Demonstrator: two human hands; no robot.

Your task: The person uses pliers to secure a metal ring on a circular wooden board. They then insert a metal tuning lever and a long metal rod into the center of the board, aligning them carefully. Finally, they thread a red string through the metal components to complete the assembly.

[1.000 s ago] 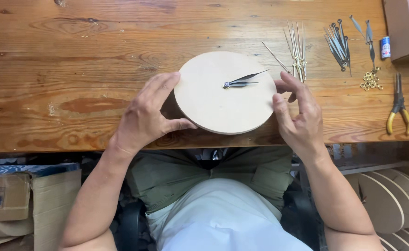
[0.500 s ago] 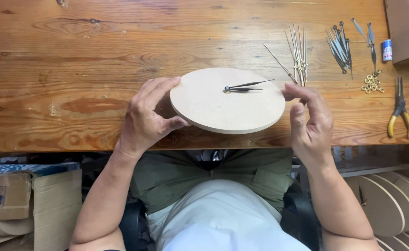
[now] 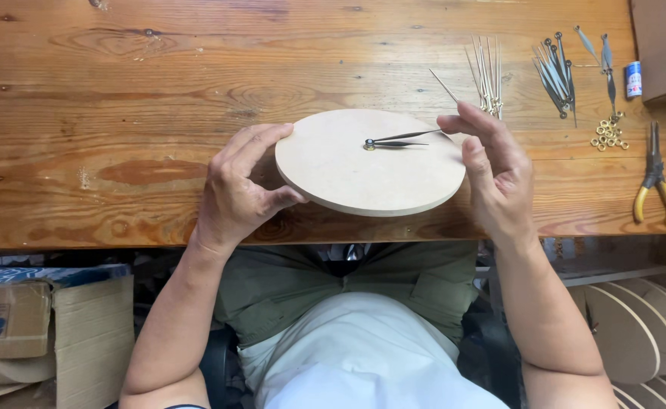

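Disc: the round pale wooden disc (image 3: 355, 170) is held tilted over the near edge of the wooden table (image 3: 121, 91), dark clock hands (image 3: 401, 139) pointing to 3 o'clock.
Left hand: the left hand (image 3: 238, 189) grips the rim at 9 o'clock.
Right hand: the right hand (image 3: 495, 170) holds the rim at 3 o'clock, fingers curled.
Nearby: loose needles (image 3: 484, 72) at 1 o'clock; yellow-handled pliers (image 3: 655, 178) far at 3 o'clock.

Brown cardboard boxes (image 3: 45, 333) lower left, labelled; another box (image 3: 658, 49) top right.
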